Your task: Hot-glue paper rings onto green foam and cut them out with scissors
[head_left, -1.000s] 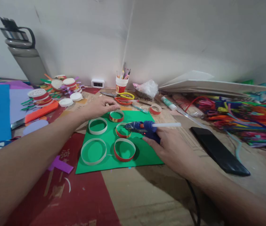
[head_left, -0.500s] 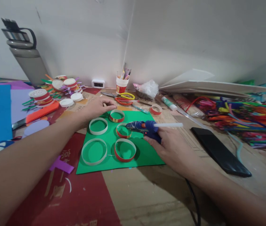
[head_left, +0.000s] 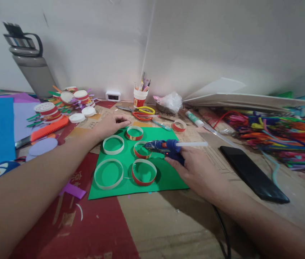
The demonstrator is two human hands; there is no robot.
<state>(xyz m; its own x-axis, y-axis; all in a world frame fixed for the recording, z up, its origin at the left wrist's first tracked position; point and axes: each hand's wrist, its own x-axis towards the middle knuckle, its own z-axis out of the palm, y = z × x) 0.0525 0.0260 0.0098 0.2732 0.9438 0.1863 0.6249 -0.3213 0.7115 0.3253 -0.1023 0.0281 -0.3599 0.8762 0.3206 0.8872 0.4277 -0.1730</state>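
A blue glue gun (head_left: 175, 149) with a white glue stick is held in my right hand (head_left: 194, 163), its nozzle over the middle red ring (head_left: 141, 154). Several paper rings stand on a green sheet (head_left: 168, 176): a back red ring (head_left: 135, 137), a front red ring (head_left: 144, 183), a small white ring (head_left: 113, 152) and a large white ring (head_left: 109, 186). My left hand (head_left: 113, 125) rests at the sheet's back left edge, empty, fingers apart, beside the back red ring.
Behind the sheet lie scissors (head_left: 145, 110), a pen cup (head_left: 140, 98) and a loose red ring (head_left: 178, 129). A phone (head_left: 252, 174) and pipe cleaners (head_left: 290, 135) are right; a bottle (head_left: 33, 68) and utility knife (head_left: 49, 128) are left. A cord (head_left: 224, 230) trails below my right hand.
My left hand has shifted slightly left and down, away from the back red ring. My right hand and the glue gun have barely moved.
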